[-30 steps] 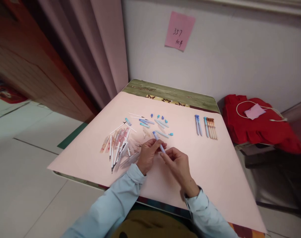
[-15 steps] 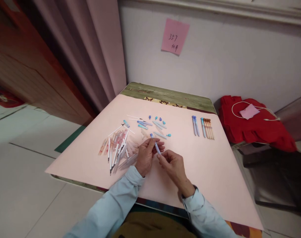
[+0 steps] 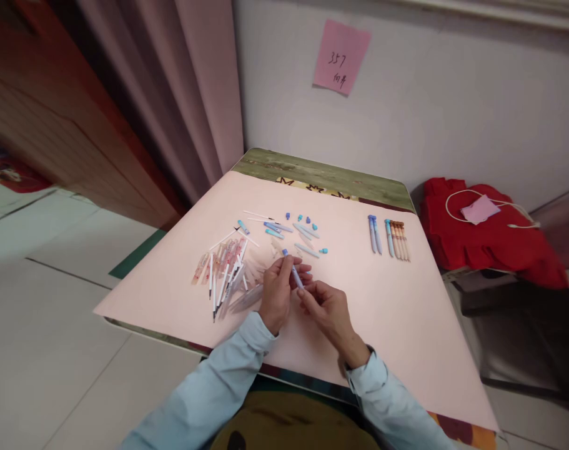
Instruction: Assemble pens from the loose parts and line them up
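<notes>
Between my two hands, above the front middle of the table, is a blue pen (image 3: 296, 277) held at a slant. My left hand (image 3: 278, 289) grips its upper part, just below the dark blue cap (image 3: 285, 252). The thumb and fingers of my right hand (image 3: 325, 307) pinch its lower end. Left of my left hand lies a heap of white refills (image 3: 221, 294) and clear and pinkish pen barrels (image 3: 228, 253). Beyond my hands lie loose blue pen parts (image 3: 278, 227) and several small blue caps (image 3: 308, 220).
Assembled pens (image 3: 397, 240) with brown or blue tops lie in a row at the right of the pink-covered table (image 3: 387, 350). A red cloth (image 3: 443, 231) with a white cable sits beyond the right edge. A pink note (image 3: 343, 57) is on the wall.
The camera view has shifted slightly, so the table appears higher and a little to the right. Both hands keep hold of the blue pen; my left thumb has moved up closer to the cap.
</notes>
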The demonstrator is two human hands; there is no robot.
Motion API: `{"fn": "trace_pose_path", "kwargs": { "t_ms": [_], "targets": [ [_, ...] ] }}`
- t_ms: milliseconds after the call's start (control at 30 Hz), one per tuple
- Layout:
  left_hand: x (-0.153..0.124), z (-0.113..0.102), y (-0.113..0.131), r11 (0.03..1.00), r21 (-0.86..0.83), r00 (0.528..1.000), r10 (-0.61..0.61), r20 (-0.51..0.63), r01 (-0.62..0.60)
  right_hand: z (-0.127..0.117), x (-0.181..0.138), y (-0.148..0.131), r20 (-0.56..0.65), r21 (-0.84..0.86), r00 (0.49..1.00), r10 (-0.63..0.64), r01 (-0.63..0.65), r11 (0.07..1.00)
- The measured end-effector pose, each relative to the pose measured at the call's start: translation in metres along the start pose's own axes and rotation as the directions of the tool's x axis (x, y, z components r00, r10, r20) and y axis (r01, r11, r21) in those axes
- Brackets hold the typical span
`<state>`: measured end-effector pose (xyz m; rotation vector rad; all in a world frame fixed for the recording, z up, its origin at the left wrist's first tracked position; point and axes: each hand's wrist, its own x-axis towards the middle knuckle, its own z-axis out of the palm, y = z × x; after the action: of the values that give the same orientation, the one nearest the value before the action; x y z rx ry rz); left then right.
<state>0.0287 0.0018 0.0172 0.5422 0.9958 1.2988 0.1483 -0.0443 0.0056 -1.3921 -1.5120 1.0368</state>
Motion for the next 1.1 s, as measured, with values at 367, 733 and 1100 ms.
{"fn": "trace_pose_path", "kwargs": {
  "t_ms": [367, 733, 1100],
  "targets": [
    [-0.037, -0.025, -0.007, 0.982, 0.184, 0.981, -0.081, 0.175, 0.049, -0.055, 0.137, -0.007, -0.281, -0.641, 0.951, -0.129, -0.086, 0.763],
    [-0.024, -0.03, -0.015, 0.995, 0.1, 0.965, -0.02, 0.26, -0.006, -0.026, 0.209, 0.016, -0.133, -0.754, 0.989, -0.058, -0.063, 0.654],
    [-0.025, -0.032, -0.016, 0.94, 0.305, 0.984, 0.118, 0.131, -0.153, -0.024, 0.092, -0.016, -0.169, 0.159, 0.984, -0.05, 0.077, 0.984]
  ]
}}
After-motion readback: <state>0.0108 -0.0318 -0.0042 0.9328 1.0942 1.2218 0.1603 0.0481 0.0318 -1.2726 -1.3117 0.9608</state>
